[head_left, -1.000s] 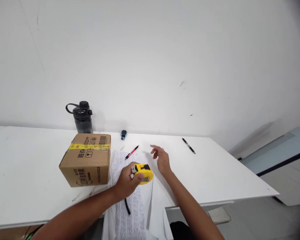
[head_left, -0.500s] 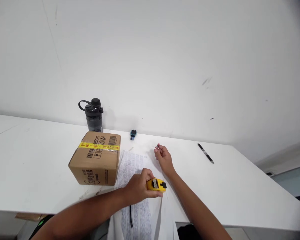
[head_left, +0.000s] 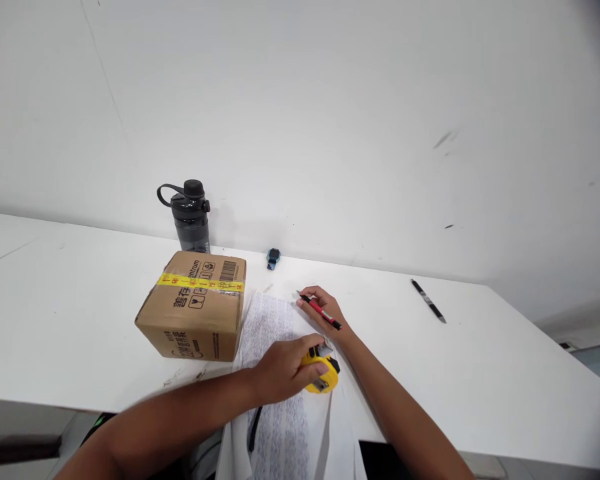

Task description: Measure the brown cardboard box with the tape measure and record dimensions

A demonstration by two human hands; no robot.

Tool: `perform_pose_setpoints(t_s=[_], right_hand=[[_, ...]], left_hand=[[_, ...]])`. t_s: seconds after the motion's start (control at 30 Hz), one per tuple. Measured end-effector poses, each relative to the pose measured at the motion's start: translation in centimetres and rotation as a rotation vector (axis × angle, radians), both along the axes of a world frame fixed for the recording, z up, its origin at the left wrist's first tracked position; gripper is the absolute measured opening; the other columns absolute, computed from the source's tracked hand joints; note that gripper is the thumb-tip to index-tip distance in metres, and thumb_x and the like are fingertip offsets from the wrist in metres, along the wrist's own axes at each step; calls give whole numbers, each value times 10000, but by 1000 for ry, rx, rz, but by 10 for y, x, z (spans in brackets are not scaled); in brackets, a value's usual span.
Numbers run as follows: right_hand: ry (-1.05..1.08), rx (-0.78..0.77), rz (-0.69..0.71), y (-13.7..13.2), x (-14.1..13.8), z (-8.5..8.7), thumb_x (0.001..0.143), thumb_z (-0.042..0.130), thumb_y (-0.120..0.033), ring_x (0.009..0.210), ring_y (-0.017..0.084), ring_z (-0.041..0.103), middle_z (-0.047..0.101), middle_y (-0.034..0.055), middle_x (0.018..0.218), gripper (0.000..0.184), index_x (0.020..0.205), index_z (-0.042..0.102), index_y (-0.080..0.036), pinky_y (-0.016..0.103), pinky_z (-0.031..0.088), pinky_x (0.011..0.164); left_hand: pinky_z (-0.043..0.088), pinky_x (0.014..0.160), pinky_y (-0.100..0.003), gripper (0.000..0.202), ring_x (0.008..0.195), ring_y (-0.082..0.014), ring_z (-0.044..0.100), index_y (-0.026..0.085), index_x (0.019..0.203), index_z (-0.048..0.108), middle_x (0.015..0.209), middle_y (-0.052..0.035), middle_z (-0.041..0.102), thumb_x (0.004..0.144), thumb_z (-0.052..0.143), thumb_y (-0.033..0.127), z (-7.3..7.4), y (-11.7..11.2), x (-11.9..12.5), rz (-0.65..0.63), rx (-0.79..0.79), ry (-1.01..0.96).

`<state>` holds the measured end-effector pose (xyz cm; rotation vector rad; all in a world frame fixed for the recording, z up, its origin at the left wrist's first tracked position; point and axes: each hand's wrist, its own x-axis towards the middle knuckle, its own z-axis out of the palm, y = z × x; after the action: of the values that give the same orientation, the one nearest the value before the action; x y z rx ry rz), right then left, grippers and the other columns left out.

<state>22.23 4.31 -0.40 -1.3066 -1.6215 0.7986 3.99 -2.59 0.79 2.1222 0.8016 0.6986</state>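
My left hand [head_left: 289, 368] is closed around a yellow tape measure [head_left: 325, 377] with black parts, held above a long sheet of printed paper [head_left: 275, 327]. A red and black pen [head_left: 320, 311] rests in the fingers of my right hand [head_left: 330, 310], its tip pointing up and left over the paper's far right corner. The paper is covered in dense columns of small print and drapes over the table's near edge. A black cord [head_left: 255, 429] lies across its lower part.
Left of the paper stands a taped cardboard box [head_left: 200, 303], with a dark water bottle [head_left: 193, 220] behind it. A blue watch [head_left: 273, 257] lies near the wall. On the right is a black pen [head_left: 429, 301] on the white table [head_left: 480, 373].
The tape measure has turned in my left hand and now shows its flat side. In my right hand the pen has swung round, so its length is visible. The view has shifted slightly.
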Motion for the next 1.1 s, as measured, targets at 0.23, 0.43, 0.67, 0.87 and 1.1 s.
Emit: perform_pose_setpoints(t_s=[0.23,0.43,0.67,0.87,1.1], right_hand=[[43,-91,-24,-1,5,-4,776,635,-414,911,213,623,702,64,957,262,917,685,-199,345,479,828],[-19,-77,-95,-1,2,-14,812,578,-432,762,198,596,676,44,767,260,779,658,-187,332,468,724],[-16,-76,-68,1,4,-14,805,578,-438,760,201,595,674,44,763,264,785,663,-189,328,462,710],[-16,-90,-71,1,5,-15,801,585,-438,750,196,591,675,43,758,266,777,670,-187,314,454,688],[-23,-66,-89,0,5,-15,810,574,-436,737,192,575,653,31,729,261,761,650,-191,315,449,694]], left_hand=[[450,887,-301,376,998,-182,629,249,1268,520,1130,-41,661,949,384,394,4,1,-1,-73,32,-33],[452,910,-307,413,1016,-184,625,225,1287,542,1129,-58,659,972,329,386,2,2,1,-76,75,-26],[459,913,-316,418,1027,-185,624,234,1298,547,1127,-57,664,977,326,385,-1,3,2,-64,57,-46],[452,921,-313,418,1035,-184,618,220,1298,546,1139,-62,663,978,332,381,-2,3,2,-86,85,-53],[447,941,-316,413,1060,-184,611,243,1301,541,1168,-53,651,975,336,391,-2,2,1,-75,63,-33]])
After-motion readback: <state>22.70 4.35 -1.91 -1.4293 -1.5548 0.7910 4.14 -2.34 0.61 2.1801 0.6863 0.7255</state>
